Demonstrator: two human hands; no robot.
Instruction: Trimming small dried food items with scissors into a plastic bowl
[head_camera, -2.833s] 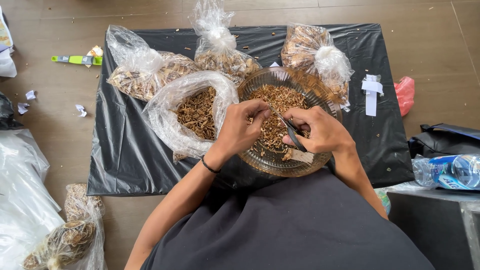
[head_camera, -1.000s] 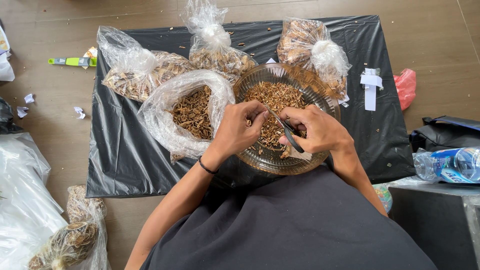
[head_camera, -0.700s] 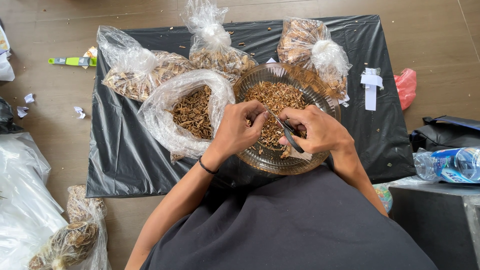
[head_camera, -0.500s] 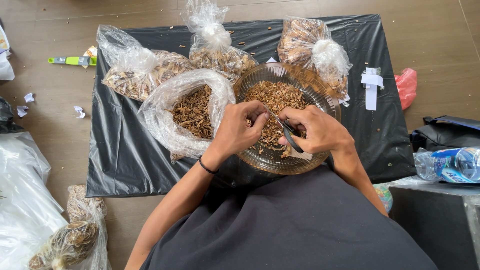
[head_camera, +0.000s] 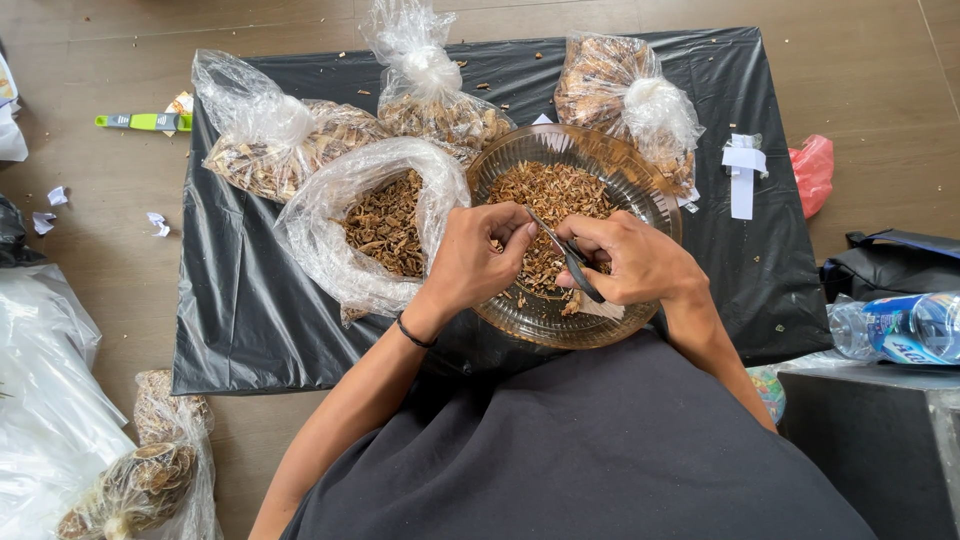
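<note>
Little has moved: the left hand (head_camera: 478, 262) and the right hand (head_camera: 632, 258) with its scissors (head_camera: 570, 262) have shifted slightly over the bowl (head_camera: 650, 180).

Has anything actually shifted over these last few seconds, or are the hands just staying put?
Almost nothing moved. The left hand and the right hand stay over the clear bowl, the right still gripping the scissors. The open bag and three tied bags lie as before; only the camera drifted slightly.
</note>
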